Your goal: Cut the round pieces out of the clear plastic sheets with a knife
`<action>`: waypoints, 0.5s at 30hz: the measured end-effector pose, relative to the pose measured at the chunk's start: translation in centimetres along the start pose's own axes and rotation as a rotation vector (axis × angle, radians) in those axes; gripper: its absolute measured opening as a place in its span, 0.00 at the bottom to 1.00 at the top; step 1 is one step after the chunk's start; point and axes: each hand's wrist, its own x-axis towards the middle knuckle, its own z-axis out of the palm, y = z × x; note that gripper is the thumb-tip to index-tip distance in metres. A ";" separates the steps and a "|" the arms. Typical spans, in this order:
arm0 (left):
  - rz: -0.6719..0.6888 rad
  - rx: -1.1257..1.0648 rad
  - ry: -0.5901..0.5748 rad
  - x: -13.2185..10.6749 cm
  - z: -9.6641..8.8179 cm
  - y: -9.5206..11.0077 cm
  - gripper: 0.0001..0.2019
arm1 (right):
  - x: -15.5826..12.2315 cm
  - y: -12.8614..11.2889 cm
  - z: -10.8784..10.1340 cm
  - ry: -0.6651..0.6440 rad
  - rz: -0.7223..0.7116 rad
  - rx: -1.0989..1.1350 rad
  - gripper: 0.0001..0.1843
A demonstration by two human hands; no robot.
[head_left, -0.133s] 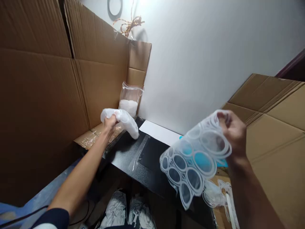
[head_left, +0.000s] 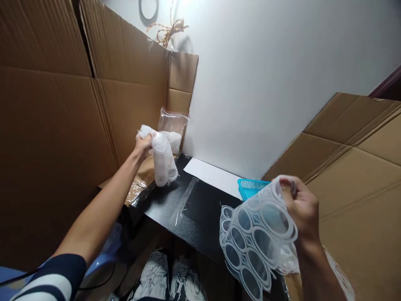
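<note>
My left hand (head_left: 143,145) grips the top of a limp bundle of translucent white plastic sheet (head_left: 162,161), which hangs over the left part of the black table. Round outlines show at the bundle's lower end. On the right, my right hand (head_left: 302,205) is closed on the upper corner of a translucent plastic sheet with round cut-outs (head_left: 247,236). That sheet hangs down over the table's front right and partly covers a blue plastic basket (head_left: 250,188).
Behind the left bundle stands a clear zip bag (head_left: 172,136) with white contents. A white strip (head_left: 213,175) lies along the back of the black table (head_left: 203,209). Cardboard walls rise at left (head_left: 131,104) and right (head_left: 354,167). Loose plastic scraps (head_left: 286,261) lie at the right.
The bundle in my left hand has swung from slanting to hanging nearly straight down. My right hand has moved lower with its sheet, baring more of the blue basket.
</note>
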 end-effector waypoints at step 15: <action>-0.184 0.537 -0.474 4.6 -4.3 4.4 0.12 | -7.8 6.9 0.4 -0.002 0.295 -0.026 0.28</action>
